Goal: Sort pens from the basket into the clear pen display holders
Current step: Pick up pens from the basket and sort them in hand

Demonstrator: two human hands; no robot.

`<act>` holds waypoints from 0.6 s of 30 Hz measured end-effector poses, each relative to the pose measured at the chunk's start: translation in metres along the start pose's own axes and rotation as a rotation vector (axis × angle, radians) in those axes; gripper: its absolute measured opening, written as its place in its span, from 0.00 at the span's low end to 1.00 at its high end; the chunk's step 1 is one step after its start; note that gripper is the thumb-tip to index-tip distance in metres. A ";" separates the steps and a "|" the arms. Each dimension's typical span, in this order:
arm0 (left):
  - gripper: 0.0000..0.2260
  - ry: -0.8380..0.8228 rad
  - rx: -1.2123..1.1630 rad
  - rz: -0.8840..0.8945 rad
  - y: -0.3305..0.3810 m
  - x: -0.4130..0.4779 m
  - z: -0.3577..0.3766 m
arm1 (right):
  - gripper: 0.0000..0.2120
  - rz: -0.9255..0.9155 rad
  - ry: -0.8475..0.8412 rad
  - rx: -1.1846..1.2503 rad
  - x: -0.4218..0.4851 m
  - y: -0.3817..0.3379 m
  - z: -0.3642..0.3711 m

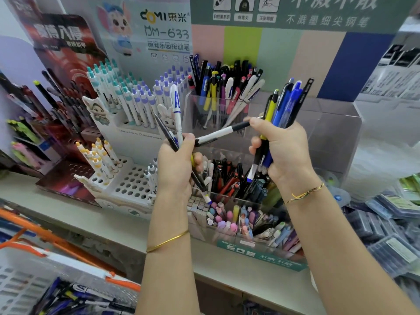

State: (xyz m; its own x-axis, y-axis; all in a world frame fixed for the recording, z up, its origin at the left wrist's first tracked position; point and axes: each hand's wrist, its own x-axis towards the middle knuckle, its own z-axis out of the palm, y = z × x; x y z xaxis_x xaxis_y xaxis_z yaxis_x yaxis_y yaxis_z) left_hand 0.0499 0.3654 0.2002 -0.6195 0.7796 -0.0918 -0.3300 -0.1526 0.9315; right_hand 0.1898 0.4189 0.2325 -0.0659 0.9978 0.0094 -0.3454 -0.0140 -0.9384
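Left hand [178,165] holds a few pens [176,103], fingers [199,159] curled tight. Right hand [284,151] grips a thick blue-and-yellow bunch [286,103] above the clear holders [329,137] by the shelf's [68,201] front edge.

Both bare forearms rise from the bottom edge, hands held up side by side, backs toward the camera. The left hand [176,164] curls its fingers round a few pens [176,103]. The right hand [285,151], slightly higher, grips a fuller bunch of pens [280,110].
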 end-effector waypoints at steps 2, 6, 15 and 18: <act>0.07 0.032 0.175 0.078 0.001 0.004 -0.006 | 0.10 -0.130 0.072 -0.294 0.000 0.001 -0.005; 0.06 -0.012 0.415 0.118 0.004 0.006 -0.015 | 0.06 -0.447 0.041 -1.240 0.005 -0.011 -0.004; 0.06 -0.228 0.329 0.002 0.003 0.004 -0.015 | 0.09 0.062 -0.681 -0.867 0.001 -0.013 0.008; 0.04 -0.242 0.336 0.000 0.003 0.005 -0.016 | 0.05 0.216 -0.799 -0.712 -0.002 -0.008 0.004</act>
State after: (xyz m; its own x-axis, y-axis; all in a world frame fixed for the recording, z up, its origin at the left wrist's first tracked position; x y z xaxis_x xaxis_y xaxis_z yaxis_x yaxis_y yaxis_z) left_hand 0.0349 0.3594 0.1968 -0.4207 0.9062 -0.0433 -0.0537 0.0228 0.9983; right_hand 0.1886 0.4170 0.2419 -0.7375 0.6451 -0.1996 0.3507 0.1134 -0.9296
